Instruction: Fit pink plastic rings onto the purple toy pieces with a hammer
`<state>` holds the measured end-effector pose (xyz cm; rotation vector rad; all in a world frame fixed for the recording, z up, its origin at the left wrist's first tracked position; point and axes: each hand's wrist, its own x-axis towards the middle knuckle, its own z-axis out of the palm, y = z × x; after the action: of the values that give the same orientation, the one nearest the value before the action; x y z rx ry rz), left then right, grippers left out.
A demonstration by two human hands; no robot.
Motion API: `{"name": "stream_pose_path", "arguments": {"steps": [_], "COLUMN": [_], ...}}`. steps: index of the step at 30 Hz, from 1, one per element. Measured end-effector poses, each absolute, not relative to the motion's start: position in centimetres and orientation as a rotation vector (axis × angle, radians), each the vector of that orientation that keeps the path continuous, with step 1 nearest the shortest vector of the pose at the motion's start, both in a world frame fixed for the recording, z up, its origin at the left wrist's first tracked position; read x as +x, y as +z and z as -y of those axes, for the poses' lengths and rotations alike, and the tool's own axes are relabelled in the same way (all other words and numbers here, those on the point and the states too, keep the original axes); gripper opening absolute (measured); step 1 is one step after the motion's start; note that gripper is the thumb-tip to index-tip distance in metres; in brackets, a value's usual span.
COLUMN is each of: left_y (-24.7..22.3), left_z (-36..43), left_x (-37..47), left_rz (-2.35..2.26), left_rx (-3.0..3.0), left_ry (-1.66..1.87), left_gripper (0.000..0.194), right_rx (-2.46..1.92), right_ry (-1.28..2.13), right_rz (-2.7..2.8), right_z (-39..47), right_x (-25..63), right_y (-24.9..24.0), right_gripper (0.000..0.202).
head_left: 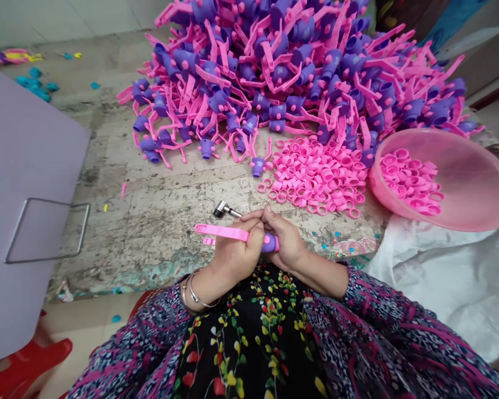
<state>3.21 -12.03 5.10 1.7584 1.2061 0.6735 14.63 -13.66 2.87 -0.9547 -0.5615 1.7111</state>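
Head cam: pink-purple plastic pc [237, 233] is by table's [108, 221] near edge — L hand [237, 252], fingers curled tight on its pink arm [222, 230], R hand [289, 238] wrapped abt its purple cup [271, 243]. Prob. light, stiff, slickish; best gripped by cup.

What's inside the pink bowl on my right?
Small pink plastic rings lie heaped at the left side of the translucent pink bowl. The bowl's surface directly beneath that heap is covered, so I can't tell what the lowest layer holds.
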Motion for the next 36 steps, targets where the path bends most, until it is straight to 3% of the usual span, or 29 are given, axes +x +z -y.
{"name": "stream_pose_path", "arguments": {"steps": [6,10,13,16,20,36], "left_y": [4.1,3.6,3.4,3.0,2.6,2.9], "left_z": [11.7,11.2,11.0,10.9,10.8,11.0], "left_x": [2.9,2.9,2.5,1.8,1.5,1.9], "left_rz": [-1.146,-1.159,-1.151,-1.1,-1.094,-1.031], "left_rx": [1.652,1.226,0.827,0.685,0.613,0.452], "left_ry": [0.676,0.729,0.701,0.742,0.79,0.794], "left_gripper": [0.032,0.028,0.028,0.031,0.039,0.038], "right_rx": [-0.952,-1.028,-1.233,-1.496,-1.647,-1.832], "right_ry": [1.753,1.78,1.498,0.942,0.586,0.446], "right_rz": [0.546,0.659,0.963,1.436,1.794,2.191], "right_z": [13.0,12.6,13.3,14.9,17.2,17.3], "right_x": [14.5,15.9,18.2,20.6,22.0,21.1], "right_y": [3.3,3.6,2.5,0.5,-2.3,-3.3], "right_gripper": [0.053,0.056,0.046,0.03,0.028,0.03]}}
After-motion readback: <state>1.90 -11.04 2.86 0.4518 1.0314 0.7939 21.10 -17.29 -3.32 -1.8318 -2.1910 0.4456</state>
